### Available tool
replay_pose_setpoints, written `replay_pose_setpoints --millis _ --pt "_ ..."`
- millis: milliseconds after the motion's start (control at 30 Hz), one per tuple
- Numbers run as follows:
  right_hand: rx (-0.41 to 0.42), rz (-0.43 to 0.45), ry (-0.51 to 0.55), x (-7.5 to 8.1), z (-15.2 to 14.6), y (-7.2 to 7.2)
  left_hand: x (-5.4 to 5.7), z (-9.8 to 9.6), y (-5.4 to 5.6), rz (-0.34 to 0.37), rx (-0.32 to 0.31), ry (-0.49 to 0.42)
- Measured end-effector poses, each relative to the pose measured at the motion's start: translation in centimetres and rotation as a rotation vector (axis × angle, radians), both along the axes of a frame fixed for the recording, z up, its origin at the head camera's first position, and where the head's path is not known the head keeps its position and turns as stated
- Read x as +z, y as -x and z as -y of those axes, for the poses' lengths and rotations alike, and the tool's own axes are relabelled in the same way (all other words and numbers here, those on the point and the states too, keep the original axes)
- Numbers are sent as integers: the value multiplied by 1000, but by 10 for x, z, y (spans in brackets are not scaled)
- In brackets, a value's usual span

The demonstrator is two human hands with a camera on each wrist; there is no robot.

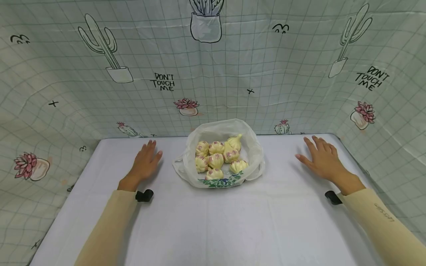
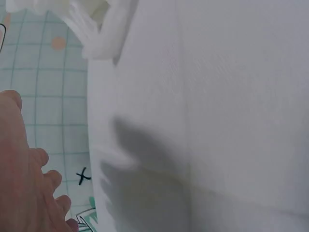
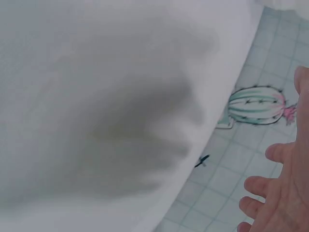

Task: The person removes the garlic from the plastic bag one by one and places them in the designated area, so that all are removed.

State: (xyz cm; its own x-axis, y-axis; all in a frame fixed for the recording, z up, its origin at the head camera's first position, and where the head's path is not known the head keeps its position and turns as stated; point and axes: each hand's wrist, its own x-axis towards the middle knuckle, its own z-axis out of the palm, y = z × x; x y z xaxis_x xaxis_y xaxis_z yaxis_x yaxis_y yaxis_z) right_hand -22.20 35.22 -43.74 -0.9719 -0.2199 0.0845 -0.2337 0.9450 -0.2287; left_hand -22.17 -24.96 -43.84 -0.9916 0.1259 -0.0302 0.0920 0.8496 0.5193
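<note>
A white plastic bag [image 1: 189,170] with a blue-green leaf print stands open at the middle of the table's far side. Inside it lie several garlic bulbs [image 1: 215,161], pale with purple streaks. To the left of the bag, my left hand [image 1: 145,162] hovers over the table with fingers spread, holding nothing. My right hand [image 1: 321,159] is off to the bag's right, also spread and without anything in it. Both wrist views show the hands' shadows on the white surface. A corner of the bag [image 2: 108,38] appears at the top of the left wrist view.
The white table [image 1: 239,225] is bordered at the back and sides by a hanging grid-patterned cloth [image 1: 226,70] printed with cacti and lettering. A black wrist strap piece [image 1: 144,195] sits at the left cuff, another black piece [image 1: 333,197] at the right cuff.
</note>
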Motion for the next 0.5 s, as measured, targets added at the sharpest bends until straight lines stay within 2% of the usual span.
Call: replay_pose_setpoints --millis 200,500 --pt "44 -65 -8 14 19 -3 8 -12 -1 12 -5 -73" --pt "81 -114 -8 34 49 -9 17 -28 2 16 -58 -174"
